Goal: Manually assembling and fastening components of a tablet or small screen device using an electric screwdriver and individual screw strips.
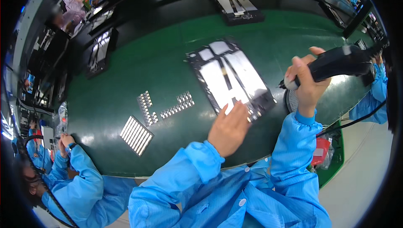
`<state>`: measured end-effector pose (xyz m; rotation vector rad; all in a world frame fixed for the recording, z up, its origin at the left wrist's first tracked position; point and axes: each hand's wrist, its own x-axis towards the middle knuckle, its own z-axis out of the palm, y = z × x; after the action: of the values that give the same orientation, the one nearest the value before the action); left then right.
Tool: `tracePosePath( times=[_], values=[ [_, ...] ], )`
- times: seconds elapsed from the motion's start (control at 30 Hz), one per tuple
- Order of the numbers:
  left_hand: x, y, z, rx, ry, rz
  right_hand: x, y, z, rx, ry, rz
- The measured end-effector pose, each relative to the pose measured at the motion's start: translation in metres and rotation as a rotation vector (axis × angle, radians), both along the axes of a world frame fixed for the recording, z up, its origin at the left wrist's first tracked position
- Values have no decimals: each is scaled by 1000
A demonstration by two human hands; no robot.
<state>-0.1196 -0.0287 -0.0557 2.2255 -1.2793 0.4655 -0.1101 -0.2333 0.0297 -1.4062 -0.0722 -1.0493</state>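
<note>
On the green work surface in front of me lies a flat black tablet-like unit (247, 70) with white panels, tilted slightly. My left hand (230, 129) is at its near end, fingers stretched out over the lower edge and holding nothing. To the right of the unit, my right hand (308, 83) is wrapped round a black electric screwdriver (340, 63). The screwdriver's tip points left, a short way off the unit's right edge and apart from it. Below that hand, a round grey perforated disc (292, 101) is partly covered.
Small metallic pieces (178, 105) sit in rows left of the unit, beside a silver-striped sheet (137, 135). Similar units lie at the far side (237, 6) and far left (100, 51). A green bin (341, 152) stands lower right; a co-worker (79, 182) sits at left.
</note>
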Motion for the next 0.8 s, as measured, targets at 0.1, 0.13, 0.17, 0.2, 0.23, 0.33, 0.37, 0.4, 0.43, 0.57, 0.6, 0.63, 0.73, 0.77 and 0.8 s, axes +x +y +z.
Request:
tracePosePath(
  times=[0.1, 0.13, 0.17, 0.2, 0.23, 0.33, 0.37, 0.4, 0.43, 0.57, 0.6, 0.63, 0.73, 0.77, 0.8],
  values=[
    [51, 3, 15, 51, 25, 124, 2, 0, -17, -6, 131, 25],
    [72, 5, 16, 88, 22, 154, 3, 1, -21, -1, 133, 50],
    [95, 8, 18, 127, 16, 187, 5, 2, -23, 6, 134, 78],
    [116, 9, 24, 221, 50, 269, 8, 0, -28, -11, 154, 125],
    [139, 8, 28, 313, 83, 347, 9, 0, -32, 4, 139, 110],
    [205, 20, 25, 339, -66, 474, 11, 1, -38, 117, 150, 366],
    [226, 24, 22, 334, -128, 519, 12, -1, -40, 124, 128, 359],
    [243, 33, 20, 347, -153, 568, 14, -1, -42, 116, 113, 415],
    [261, 42, 18, 402, -135, 657, 14, -1, -43, 105, 100, 474],
    [270, 28, 34, 600, -26, 839, 13, -6, -48, 82, 130, 429],
    [272, 23, 27, 514, -100, 763, 16, -6, -55, 101, 110, 422],
    [276, 15, 22, 498, -135, 686, 17, -6, -55, 113, 99, 433],
    [252, -35, 33, 525, -78, 413, 18, -9, -54, 96, 154, 441],
    [250, -53, 32, 587, -103, 360, 18, -10, -55, 101, 148, 444],
    [249, -67, 25, 551, -156, 320, 18, -11, -57, 107, 136, 443]
  ],
)
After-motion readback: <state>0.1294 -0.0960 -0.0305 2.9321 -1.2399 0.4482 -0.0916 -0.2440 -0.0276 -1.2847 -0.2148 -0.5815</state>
